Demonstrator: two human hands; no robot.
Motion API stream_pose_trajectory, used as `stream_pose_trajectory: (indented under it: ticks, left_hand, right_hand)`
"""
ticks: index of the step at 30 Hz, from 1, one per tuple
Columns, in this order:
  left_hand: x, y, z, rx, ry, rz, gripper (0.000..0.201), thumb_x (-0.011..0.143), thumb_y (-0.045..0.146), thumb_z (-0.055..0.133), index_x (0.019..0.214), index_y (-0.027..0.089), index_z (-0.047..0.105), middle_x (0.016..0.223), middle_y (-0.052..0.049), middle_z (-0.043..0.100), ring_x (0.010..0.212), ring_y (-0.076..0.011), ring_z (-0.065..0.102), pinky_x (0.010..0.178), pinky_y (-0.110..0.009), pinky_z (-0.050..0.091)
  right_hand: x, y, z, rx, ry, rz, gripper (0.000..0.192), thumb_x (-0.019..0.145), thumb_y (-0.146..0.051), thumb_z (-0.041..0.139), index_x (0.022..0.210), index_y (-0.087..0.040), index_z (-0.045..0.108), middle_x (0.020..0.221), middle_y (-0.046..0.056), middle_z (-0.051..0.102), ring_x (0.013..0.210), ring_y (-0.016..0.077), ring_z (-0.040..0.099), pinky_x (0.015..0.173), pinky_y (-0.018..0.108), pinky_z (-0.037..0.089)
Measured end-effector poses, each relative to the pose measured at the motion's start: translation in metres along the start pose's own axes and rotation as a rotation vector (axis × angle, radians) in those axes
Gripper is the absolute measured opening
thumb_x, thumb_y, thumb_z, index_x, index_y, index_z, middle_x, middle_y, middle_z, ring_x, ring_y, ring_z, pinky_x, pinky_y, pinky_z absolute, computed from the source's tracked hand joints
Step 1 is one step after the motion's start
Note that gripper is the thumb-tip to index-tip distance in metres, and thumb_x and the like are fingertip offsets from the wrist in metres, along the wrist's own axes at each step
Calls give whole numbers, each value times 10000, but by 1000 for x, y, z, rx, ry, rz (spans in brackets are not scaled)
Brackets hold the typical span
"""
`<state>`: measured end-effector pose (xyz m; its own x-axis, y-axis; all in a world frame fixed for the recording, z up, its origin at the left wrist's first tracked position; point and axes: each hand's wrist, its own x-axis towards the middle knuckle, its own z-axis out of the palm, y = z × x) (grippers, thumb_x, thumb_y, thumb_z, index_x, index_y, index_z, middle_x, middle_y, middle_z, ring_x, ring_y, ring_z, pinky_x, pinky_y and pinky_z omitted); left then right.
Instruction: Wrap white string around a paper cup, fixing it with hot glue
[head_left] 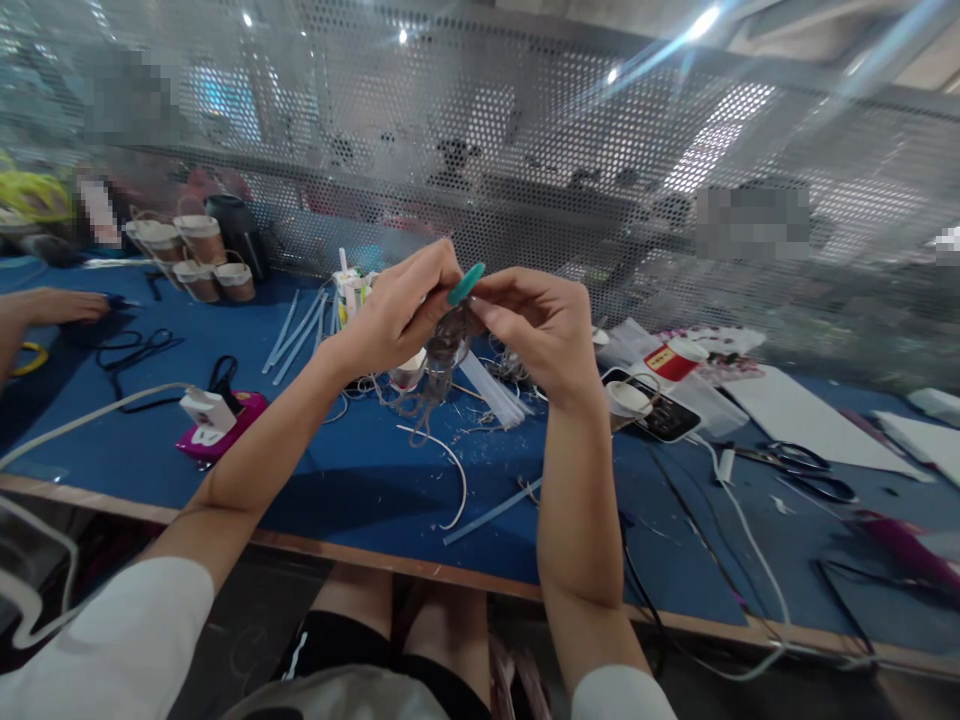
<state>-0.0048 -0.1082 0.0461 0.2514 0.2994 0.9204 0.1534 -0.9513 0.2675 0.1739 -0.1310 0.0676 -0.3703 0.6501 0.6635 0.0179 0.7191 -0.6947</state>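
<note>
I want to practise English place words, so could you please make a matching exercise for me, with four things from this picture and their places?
Things:
1. teal piece
2. brown cups
3. curved white strip
4. phone

Places:
A. back left of the table
B. right of the right forearm
C. between the left hand and the right hand
D. near the table's front edge

Pairs: 1-C; 2-A; 3-D; 4-B

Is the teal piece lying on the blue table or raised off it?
Raised: the teal piece is between the left hand and right hand, held above the blue table.
</note>
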Motion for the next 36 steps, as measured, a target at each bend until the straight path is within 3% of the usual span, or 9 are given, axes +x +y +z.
stream_pose_trajectory:
  ticks: [3,7,12,16,19,26,30,33,36]
  left_hand:
    - [0,0,0,-19,21,-26,425,960,598,482,761,225,522,721,-3,451,694,-145,508,705,-335,475]
    - [-2,-4,1,-50,77,67,291,978,527,477,883,252,480,843,-20,468,749,-155,466,659,-307,410]
    - [-3,-12,4,-24,104,42,454,861,611,640,1052,296,374,1071,-41,474,930,-177,507,759,-315,445]
    - [-2,-15,4,-108,72,174,355,924,466,617,1087,309,344,1050,-27,458,898,-164,496,776,-331,433]
    - [0,-12,3,-140,57,150,381,911,461,646,1050,290,334,982,-14,429,866,-147,497,752,-310,416]
    - [-1,5,-3,-318,-107,-133,487,845,577,674,1026,280,334,912,2,460,803,-131,510,709,-282,421]
    - [-1,10,-7,-531,-181,-211,457,842,513,712,1026,280,365,900,15,484,754,-106,477,680,-258,407]
    - [0,9,-10,-605,-155,-275,481,794,530,748,1010,267,407,900,8,509,754,-112,508,676,-263,426]
    - [-1,5,-16,-528,-76,-424,424,800,482,746,972,244,442,862,0,473,804,-138,578,674,-261,448]
  right_hand:
    - [0,0,4,13,37,34,96,803,-305,698,815,-210,698,752,-5,668,733,147,669,661,288,608]
    - [-1,2,5,-7,46,38,102,802,-306,702,846,-213,702,759,-3,659,748,153,673,690,304,613]
    - [-4,2,1,-92,-9,-27,114,800,-233,669,893,-215,732,812,1,686,770,150,673,712,289,597]
    - [-5,0,-1,-120,-73,-29,79,813,-228,668,847,-199,733,761,-4,669,730,137,650,690,276,573]
    - [-5,-1,-1,-131,-60,-28,64,806,-216,677,834,-190,728,743,-6,659,716,132,639,683,277,566]
    - [-4,0,-2,-79,51,-13,89,784,-215,678,860,-214,724,786,0,687,748,159,677,702,312,605]
    - [-1,2,-1,-69,134,-12,47,794,-221,672,831,-223,701,761,-4,654,733,149,658,695,305,598]
    - [1,5,-1,-94,197,-7,25,810,-254,663,808,-229,666,740,-4,616,724,144,633,669,288,579]
    - [5,13,-4,-161,272,-43,32,814,-261,639,797,-234,636,741,-5,593,724,140,611,663,277,557]
